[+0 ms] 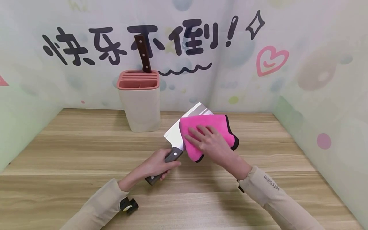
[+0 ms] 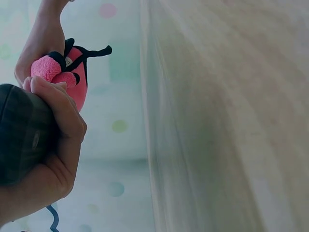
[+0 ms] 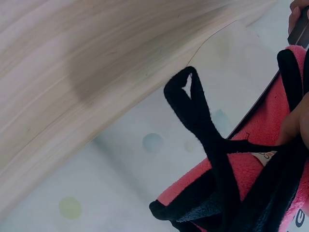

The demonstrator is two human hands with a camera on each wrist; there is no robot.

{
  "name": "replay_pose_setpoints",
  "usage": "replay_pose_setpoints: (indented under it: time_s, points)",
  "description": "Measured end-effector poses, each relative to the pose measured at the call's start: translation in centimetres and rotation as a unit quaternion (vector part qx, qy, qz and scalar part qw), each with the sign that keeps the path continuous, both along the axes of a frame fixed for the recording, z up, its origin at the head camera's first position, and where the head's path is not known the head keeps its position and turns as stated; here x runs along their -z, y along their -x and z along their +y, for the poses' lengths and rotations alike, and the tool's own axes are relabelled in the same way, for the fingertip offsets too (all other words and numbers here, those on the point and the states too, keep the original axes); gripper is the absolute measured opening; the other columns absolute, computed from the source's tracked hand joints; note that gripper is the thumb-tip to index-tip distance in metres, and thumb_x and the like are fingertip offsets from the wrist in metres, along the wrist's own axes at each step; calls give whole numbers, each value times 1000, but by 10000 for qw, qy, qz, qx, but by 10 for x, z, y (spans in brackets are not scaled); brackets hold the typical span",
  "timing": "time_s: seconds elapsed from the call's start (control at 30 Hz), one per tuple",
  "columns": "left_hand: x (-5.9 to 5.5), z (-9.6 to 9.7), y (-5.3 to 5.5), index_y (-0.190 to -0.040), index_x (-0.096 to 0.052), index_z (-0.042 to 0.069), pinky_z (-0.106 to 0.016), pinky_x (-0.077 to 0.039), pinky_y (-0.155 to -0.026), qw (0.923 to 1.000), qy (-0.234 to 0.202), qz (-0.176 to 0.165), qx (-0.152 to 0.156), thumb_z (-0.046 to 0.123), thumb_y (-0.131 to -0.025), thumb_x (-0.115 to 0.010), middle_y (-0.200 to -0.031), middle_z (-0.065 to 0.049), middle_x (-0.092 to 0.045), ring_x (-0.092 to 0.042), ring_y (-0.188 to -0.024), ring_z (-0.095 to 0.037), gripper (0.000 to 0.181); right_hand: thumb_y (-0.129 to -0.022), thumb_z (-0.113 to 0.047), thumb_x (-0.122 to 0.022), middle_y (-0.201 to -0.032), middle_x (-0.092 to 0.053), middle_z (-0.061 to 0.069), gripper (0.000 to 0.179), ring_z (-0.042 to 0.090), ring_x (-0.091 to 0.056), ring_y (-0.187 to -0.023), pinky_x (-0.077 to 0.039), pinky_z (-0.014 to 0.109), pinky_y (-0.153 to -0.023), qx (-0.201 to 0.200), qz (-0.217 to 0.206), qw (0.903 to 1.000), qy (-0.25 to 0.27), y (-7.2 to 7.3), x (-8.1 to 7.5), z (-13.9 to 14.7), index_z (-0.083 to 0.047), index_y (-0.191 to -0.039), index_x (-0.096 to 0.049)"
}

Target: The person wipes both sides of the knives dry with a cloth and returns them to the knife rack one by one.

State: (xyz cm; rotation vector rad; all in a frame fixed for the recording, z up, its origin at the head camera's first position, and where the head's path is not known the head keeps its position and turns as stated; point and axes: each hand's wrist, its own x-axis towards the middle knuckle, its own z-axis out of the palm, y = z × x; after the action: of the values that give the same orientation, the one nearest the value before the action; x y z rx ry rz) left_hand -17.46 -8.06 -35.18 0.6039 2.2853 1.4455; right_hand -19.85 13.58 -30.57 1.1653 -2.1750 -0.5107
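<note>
My left hand [image 1: 158, 163] grips the dark riveted handle [image 1: 173, 154] of a cleaver. Its broad, shiny blade [image 1: 173, 133] slants up and to the right. A pink cloth [image 1: 222, 126] with black edging is draped over much of the blade and hides it. On top of that cloth lies my right hand [image 1: 211, 143], fingers spread across it, while the right wrist view shows its thumb [image 3: 292, 124] against the cloth's other side. Black edging hangs in a loop [image 3: 193, 106] there. In the left wrist view the handle's butt end [image 2: 24, 130] fills my curled left hand [image 2: 65, 140].
Behind and left of the cleaver stands a white knife block [image 1: 141, 110] with a pink slotted top. A brown-handled knife [image 1: 143, 52] sticks up from its slots. Printed cloth walls [image 1: 244, 80] enclose the wooden table [image 1: 72, 153] at the back and sides.
</note>
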Motion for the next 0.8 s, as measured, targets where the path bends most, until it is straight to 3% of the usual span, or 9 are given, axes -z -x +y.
replay_pose_setpoints:
  time_s: [0.3,0.8]
  points:
    - [-4,2,0,-87,-43,1,-29,-43,-33,9999,37,-123,-53,21,-84,-60,-48,-2,-45,-43,-34,-8,27,-72,-12,-73,-120,-57,3,50,24,-52,-109,-43,35,-88,-268,115,9996,57,-6,0,-5,-20,-119,-58]
    - [-5,2,1,-86,-47,2,-29,-43,-33,9999,33,104,73,17,-85,-59,-47,-1,-45,-43,-33,-8,20,-73,-15,-72,-120,-56,4,51,23,-51,-110,-42,35,-90,-601,162,9980,-65,-9,-1,-10,-18,-121,-56]
